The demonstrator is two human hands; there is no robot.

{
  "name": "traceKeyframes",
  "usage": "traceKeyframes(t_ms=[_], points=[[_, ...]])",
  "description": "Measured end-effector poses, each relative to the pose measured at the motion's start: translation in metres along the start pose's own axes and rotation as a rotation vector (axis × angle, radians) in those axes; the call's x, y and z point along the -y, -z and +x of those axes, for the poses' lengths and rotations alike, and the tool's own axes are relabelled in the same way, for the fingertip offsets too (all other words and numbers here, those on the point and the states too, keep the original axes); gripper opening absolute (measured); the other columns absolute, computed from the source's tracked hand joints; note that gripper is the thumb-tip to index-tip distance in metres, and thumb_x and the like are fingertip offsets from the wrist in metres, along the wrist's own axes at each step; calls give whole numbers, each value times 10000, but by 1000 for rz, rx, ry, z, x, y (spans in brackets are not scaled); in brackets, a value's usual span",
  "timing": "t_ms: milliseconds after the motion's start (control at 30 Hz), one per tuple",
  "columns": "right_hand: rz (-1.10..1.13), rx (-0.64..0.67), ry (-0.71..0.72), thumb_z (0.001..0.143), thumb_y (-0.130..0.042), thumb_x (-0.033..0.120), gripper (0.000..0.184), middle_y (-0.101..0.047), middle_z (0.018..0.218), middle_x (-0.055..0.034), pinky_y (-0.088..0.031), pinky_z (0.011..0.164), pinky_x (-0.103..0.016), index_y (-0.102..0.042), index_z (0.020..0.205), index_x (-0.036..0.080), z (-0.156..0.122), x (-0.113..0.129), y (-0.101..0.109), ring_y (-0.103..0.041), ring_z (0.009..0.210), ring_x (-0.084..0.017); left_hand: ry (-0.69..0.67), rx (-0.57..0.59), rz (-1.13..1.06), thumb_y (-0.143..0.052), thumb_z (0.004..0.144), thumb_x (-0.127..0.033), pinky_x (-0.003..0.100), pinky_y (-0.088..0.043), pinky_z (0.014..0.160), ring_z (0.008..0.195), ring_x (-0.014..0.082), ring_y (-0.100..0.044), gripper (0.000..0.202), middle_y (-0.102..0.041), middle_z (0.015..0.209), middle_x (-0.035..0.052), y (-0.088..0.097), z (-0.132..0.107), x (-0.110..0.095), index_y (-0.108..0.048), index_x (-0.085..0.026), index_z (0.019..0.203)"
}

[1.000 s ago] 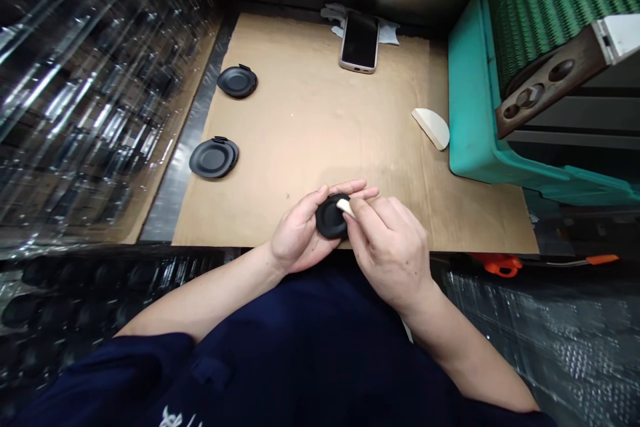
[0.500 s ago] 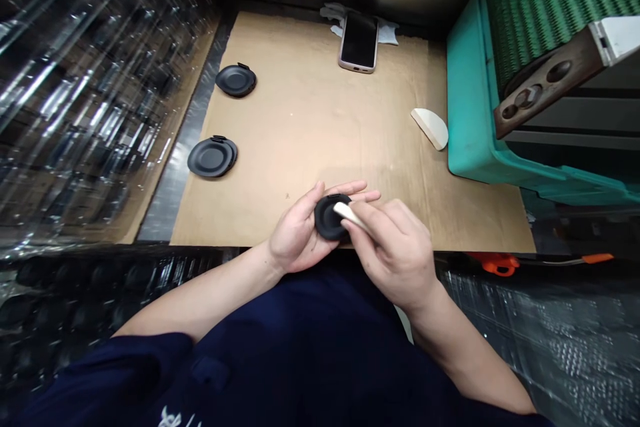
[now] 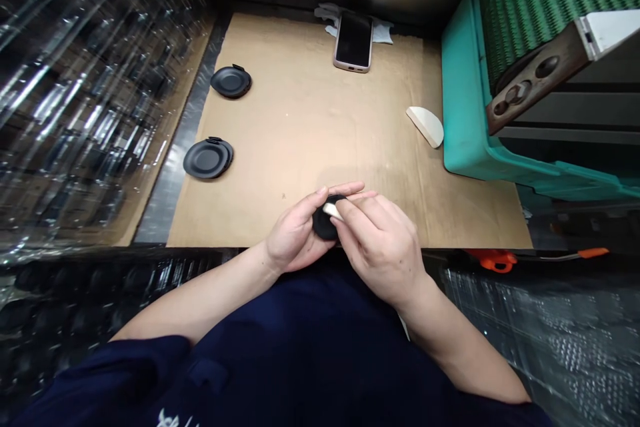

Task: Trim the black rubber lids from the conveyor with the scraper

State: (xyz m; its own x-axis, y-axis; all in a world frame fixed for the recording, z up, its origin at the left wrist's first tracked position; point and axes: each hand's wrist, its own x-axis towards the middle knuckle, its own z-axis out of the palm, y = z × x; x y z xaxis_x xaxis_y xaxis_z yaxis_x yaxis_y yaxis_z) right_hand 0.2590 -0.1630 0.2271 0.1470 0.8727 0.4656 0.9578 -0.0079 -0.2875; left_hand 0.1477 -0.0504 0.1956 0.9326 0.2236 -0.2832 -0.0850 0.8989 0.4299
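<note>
My left hand (image 3: 295, 233) cups a round black plastic lid (image 3: 323, 225) near the front edge of the cardboard sheet (image 3: 310, 120). My right hand (image 3: 383, 247) pinches a small cream-white wedge (image 3: 332, 211) and presses its tip onto the lid's face. The right hand's fingers cover the lid's right half. Two more black lids lie on the left of the cardboard, one nearer (image 3: 207, 158) and one farther (image 3: 231, 81).
A phone (image 3: 353, 41) lies face up at the far edge on a white cloth. A cream half-round pad (image 3: 425, 125) rests by a teal bin (image 3: 465, 107). Clear plastic trays (image 3: 85, 80) are stacked at left. An orange-handled tool (image 3: 500, 259) lies at front right.
The white wedge in my right hand slid leftward across the lid's face, and my right fingers now cover more of the lid. The left hand barely moved.
</note>
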Motion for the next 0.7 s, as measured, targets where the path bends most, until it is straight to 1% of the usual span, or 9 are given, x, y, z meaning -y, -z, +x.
traceKeyframes(t_ms=[100,200,267,367,433,467,533,600,700], points=[[-56,10,-59,974,-589,174,164,-689,883,-79,-495,699,-355,-709,1065,107,-1,-4,2,-627,793,-206,-18,-32,2,-388,1047,-392,475,-400,1155,1368,317,-544,473,-612,1431,167,-1,0,0,-630,-119,1348],[7,-18,-178,974,-608,206,172,-670,892,-68,-512,701,-345,-697,1104,137,-7,-11,11,-623,787,-196,-42,-37,-22,-347,1058,-411,451,-385,1177,1348,300,-564,505,-631,1400,179,-2,1,-1,-637,-95,1324],[84,-89,-240,958,-638,196,174,-672,921,-50,-525,729,-334,-681,1126,182,-12,-14,16,-631,810,-185,-35,-11,-52,-303,1062,-433,480,-417,1151,1299,316,-603,543,-651,1359,196,-3,1,-2,-650,-81,1287],[162,-280,-298,919,-699,187,215,-674,957,-18,-533,753,-318,-645,1122,236,-18,-18,20,-639,832,-167,-21,42,-77,-286,1048,-418,532,-490,1069,1224,355,-645,549,-670,1293,216,-3,2,-3,-659,-63,1236],[192,-386,-346,906,-723,213,235,-661,961,-8,-536,741,-314,-621,1114,250,-22,-21,19,-645,837,-167,-22,52,-69,-314,1032,-379,528,-535,1008,1178,359,-664,505,-681,1242,213,-2,2,-2,-654,-60,1226],[197,-402,-373,907,-724,232,229,-654,960,-6,-538,734,-315,-611,1105,253,-25,-24,17,-650,841,-170,-27,51,-60,-324,1028,-367,521,-554,977,1149,356,-676,488,-685,1212,209,-2,1,-2,-651,-61,1223],[181,-318,-423,914,-716,275,195,-643,940,0,-535,713,-312,-596,1066,255,-32,-29,16,-653,824,-170,-33,48,-44,-329,1035,-375,511,-581,920,1092,348,-693,479,-685,1166,199,0,1,-1,-647,-68,1219],[146,-144,-462,914,-714,320,185,-640,902,10,-519,687,-305,-586,1029,252,-38,-35,18,-644,777,-162,-33,60,-32,-328,1044,-415,519,-589,895,1050,343,-704,496,-678,1148,190,1,1,-1,-645,-77,1222],[145,94,-472,937,-675,348,140,-656,898,9,-507,682,-306,-619,1021,251,-44,-40,27,-644,754,-157,-19,74,-30,-366,1040,-443,535,-567,951,1047,330,-707,489,-674,1129,172,2,1,-1,-655,-86,1207]])
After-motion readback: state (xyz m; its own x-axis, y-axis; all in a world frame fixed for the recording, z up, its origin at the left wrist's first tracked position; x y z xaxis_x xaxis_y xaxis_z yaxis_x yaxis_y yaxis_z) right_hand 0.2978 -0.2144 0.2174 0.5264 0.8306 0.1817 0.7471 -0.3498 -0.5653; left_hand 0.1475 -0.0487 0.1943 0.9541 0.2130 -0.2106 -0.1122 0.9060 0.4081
